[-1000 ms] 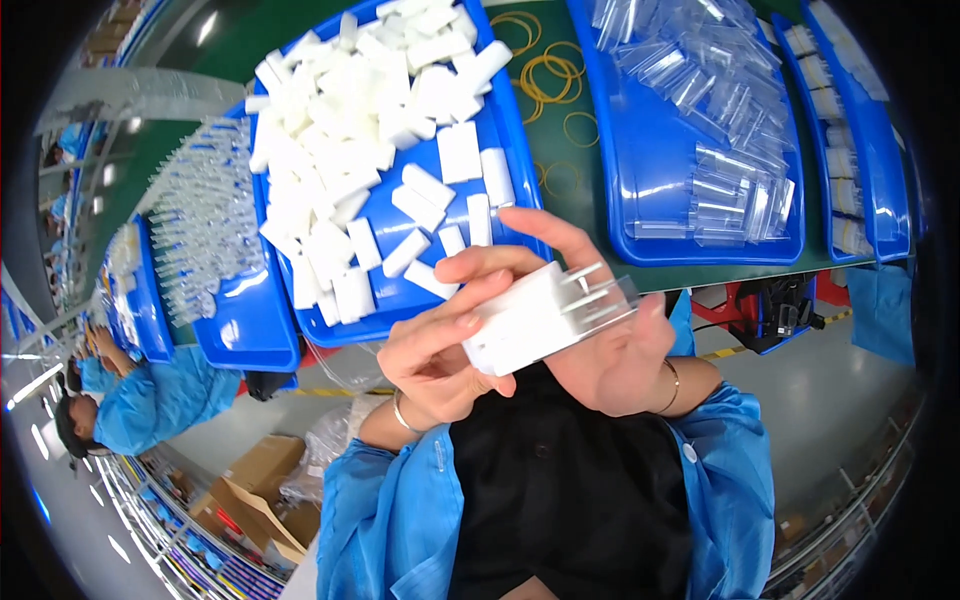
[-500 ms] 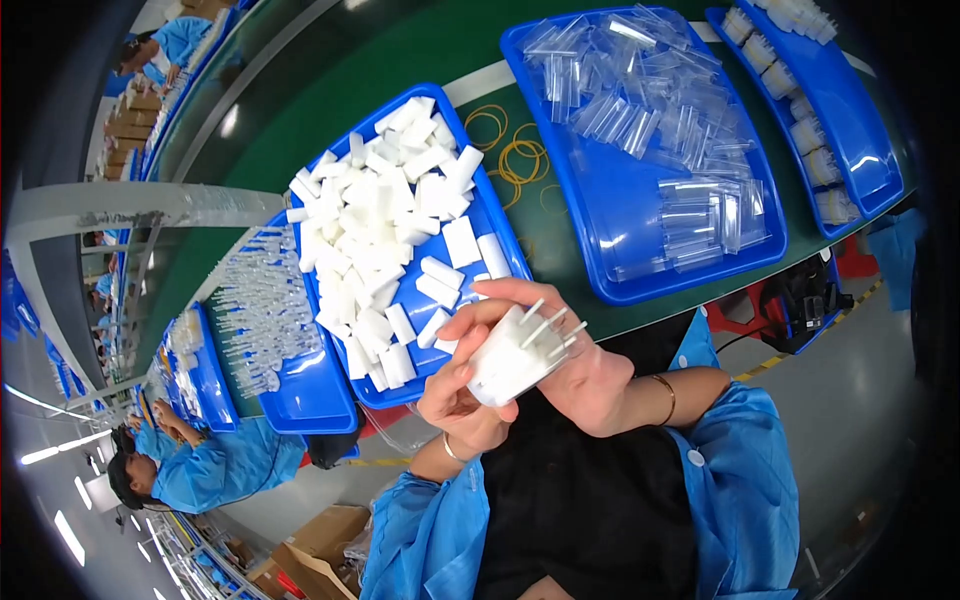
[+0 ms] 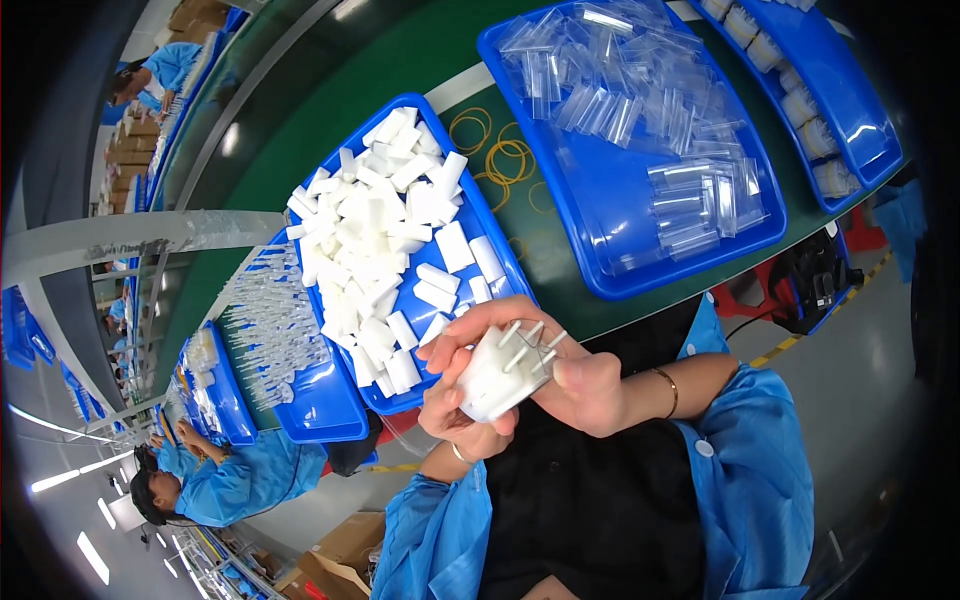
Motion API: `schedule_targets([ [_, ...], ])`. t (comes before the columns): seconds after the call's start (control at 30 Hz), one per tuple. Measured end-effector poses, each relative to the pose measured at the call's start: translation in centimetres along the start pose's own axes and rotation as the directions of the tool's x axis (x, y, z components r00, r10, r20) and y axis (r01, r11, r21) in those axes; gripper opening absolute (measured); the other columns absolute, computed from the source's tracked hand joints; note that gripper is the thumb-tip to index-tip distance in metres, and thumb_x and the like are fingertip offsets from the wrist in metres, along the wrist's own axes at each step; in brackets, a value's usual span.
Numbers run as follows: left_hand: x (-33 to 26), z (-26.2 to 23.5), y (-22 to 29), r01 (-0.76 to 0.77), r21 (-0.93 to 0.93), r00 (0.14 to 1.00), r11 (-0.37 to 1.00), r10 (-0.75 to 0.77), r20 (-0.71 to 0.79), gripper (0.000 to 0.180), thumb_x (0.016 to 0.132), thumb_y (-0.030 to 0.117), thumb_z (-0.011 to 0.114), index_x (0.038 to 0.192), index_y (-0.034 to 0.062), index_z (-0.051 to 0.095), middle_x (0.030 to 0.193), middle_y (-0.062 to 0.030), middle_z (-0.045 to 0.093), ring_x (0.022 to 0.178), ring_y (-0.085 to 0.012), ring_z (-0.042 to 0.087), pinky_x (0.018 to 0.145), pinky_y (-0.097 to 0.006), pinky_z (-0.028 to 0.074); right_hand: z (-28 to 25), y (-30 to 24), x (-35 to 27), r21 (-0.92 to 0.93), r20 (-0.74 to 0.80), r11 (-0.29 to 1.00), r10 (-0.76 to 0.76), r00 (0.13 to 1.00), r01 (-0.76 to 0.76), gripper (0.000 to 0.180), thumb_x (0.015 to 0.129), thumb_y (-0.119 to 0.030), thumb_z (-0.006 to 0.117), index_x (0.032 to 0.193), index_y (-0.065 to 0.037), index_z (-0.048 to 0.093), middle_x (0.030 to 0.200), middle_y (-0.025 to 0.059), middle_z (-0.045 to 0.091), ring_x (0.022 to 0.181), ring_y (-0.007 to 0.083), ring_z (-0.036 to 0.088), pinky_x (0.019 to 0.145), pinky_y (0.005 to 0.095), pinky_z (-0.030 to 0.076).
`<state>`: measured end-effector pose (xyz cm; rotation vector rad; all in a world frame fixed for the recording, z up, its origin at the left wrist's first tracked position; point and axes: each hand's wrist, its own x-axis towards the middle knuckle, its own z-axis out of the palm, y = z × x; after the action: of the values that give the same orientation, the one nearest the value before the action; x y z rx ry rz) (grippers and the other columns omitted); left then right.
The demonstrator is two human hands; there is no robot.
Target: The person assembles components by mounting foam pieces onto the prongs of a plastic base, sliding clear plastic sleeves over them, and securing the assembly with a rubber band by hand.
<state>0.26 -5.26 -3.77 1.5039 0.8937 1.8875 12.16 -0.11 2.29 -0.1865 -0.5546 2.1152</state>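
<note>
Between both hands sits a white bundle [image 3: 495, 378], slim pale rods [image 3: 513, 357] jutting from its end; the left hand [image 3: 458, 402] grips its base, the right hand [image 3: 585, 388] curls around its far side. This one looks gathered, while many matte, oblong white blocks [image 3: 372, 228] lie loose in a blue tray [image 3: 487, 222]. Farther right are glossy, clear plastic sleeves [image 3: 690, 207].

Between the white-block tray [image 3: 496, 230] and clear-sleeve tray [image 3: 600, 200] runs 1 lane of green tabletop [image 3: 552, 268], flat yellow rubber bands [image 3: 508, 160] low in it. The left hand [image 3: 462, 415], right hand [image 3: 588, 392] and pronged white bundle [image 3: 500, 372] bar the white-block tray's near right corner. The clear-sleeve tray's left offers room; clear sleeves [image 3: 690, 205] crowd its far end and right.
</note>
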Motion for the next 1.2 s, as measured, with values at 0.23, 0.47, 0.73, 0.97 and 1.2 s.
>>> schedule_targets([
  [0.23,-0.4,-0.9,-0.5,-0.011,0.049,0.997,0.999,0.007,0.078,0.057,0.073,0.026,0.072,0.119,0.0106,0.041,0.125,-0.0229,0.047,0.111,-0.0315,0.052,0.091,-0.041,0.044,-0.8,0.5,-0.3,-0.028,0.031,0.999,-0.020,0.999,0.020,0.064,0.075,-0.049,0.054,0.116,-0.001,0.043,0.115,0.0202,0.049,0.111,0.0275,0.048,0.096,0.0392,0.036],
  [0.47,-0.3,0.2,-0.3,0.038,0.001,0.999,0.999,-0.038,-0.010,0.055,0.075,0.022,0.071,0.120,0.0103,0.041,0.127,-0.0221,0.046,0.116,-0.0309,0.047,0.094,-0.042,0.041,-1.2,0.8,-0.2,-0.048,0.034,0.995,-0.080,0.996,0.082,0.058,0.080,-0.045,0.054,0.115,-0.001,0.043,0.114,0.0170,0.050,0.108,0.0249,0.049,0.094,0.0373,0.037],
  [0.73,1.5,2.0,-0.1,0.284,-0.236,0.905,0.929,-0.341,-0.255,0.063,0.071,0.017,0.075,0.122,-0.0017,0.044,0.124,-0.0203,0.048,0.112,-0.0323,0.050,0.095,-0.044,0.041,-2.2,0.0,0.5,-0.228,-0.064,0.971,-0.083,0.994,0.067,0.051,0.086,-0.035,0.048,0.121,-0.001,0.037,0.117,0.0149,0.049,0.111,0.0222,0.047,0.097,0.0372,0.034],
  [0.97,2.0,-1.3,0.9,0.520,-0.346,0.757,0.781,-0.609,-0.236,0.068,0.075,0.025,0.069,0.128,-0.0030,0.036,0.126,-0.0223,0.045,0.113,-0.0366,0.048,0.093,-0.048,0.042,-6.4,-10.4,-1.2,-0.861,0.332,-0.508,-0.567,0.754,-0.003,0.022,0.069,-0.008,0.064,0.090,-0.011,0.062,0.093,0.0050,0.058,0.094,0.0259,0.049,0.085,0.0374,0.031],
  [1.2,2.3,-2.6,1.4,0.464,-0.840,0.675,0.280,-0.726,0.130,0.048,0.090,0.022,0.049,0.133,0.0063,0.034,0.132,-0.0187,0.040,0.109,-0.0361,0.050,0.084,-0.044,0.049,-10.0,-14.7,-4.4,-0.620,0.109,-0.717,-0.482,0.869,-0.319,0.022,0.071,-0.007,0.066,0.092,-0.011,0.062,0.101,0.0080,0.048,0.101,0.0249,0.044,0.083,0.0369,0.030],
])
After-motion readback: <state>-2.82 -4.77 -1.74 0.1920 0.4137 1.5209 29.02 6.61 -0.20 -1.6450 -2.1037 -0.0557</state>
